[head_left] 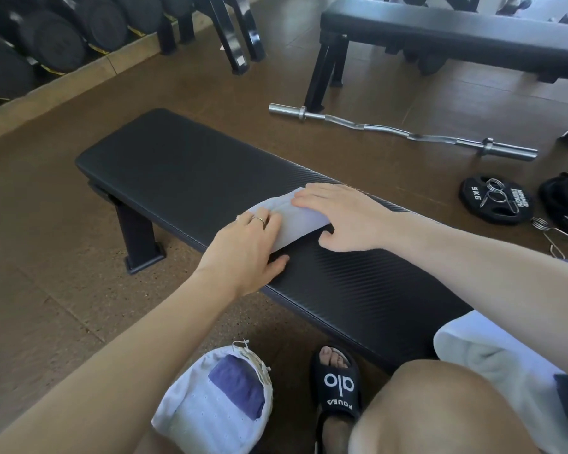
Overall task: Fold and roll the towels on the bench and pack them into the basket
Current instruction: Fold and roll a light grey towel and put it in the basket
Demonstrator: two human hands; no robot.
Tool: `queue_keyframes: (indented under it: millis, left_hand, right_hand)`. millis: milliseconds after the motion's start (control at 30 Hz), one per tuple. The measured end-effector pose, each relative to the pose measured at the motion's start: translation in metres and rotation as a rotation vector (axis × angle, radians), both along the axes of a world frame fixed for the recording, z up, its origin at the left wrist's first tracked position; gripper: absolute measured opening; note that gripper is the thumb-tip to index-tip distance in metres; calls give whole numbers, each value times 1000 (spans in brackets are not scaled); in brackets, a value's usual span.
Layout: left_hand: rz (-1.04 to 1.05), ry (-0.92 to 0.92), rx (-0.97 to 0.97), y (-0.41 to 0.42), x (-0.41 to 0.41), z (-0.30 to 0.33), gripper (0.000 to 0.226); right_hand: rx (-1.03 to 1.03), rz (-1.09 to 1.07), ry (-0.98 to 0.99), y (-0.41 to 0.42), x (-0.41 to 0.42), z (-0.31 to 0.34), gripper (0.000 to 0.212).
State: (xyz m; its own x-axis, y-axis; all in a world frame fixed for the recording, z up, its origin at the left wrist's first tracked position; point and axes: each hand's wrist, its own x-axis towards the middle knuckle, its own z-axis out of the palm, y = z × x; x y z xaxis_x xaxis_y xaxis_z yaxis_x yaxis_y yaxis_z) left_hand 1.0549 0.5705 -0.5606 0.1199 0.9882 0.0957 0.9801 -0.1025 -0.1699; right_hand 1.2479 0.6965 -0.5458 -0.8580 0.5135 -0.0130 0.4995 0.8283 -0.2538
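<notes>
Towel (294, 217) flat on worktop (184, 165) under open left hand (246, 244) and right hand (338, 214): roll tightly, keeping edges aligned.

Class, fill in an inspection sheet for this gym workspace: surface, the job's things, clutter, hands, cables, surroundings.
Surface: black padded bench, mostly bare.
Job's things: pale towel on the bench, partly folded or rolled; white basket on the floor holds a purple rolled towel; white towels at the bench's near end.
Clutter: nothing seen on the bench.
Hands: left hand and right hand lie flat on the pale towel.
Cables: nothing seen.
Surroundings: curl bar, 5 kg plate, dumbbell rack, second bench.
</notes>
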Motion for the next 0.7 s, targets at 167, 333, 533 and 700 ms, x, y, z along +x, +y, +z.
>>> queue_keyframes:
  millis: [167, 333, 533, 700]
  left_hand:
    - [57, -273, 13, 17, -14, 3, 27]
    - [190, -688, -192, 39, -46, 12, 19]
    - [252, -688, -372, 52, -64, 24, 28]
    - [200, -601, -355, 44, -58, 24, 30]
  right_hand:
    - [-170, -97, -5, 15, -18, 6, 69]
    - [-430, -294, 113, 30, -36, 4, 41]
    - [-705, -444, 353, 32, -40, -5, 40]
    - [-638, -459, 236, 30, -45, -2, 43]
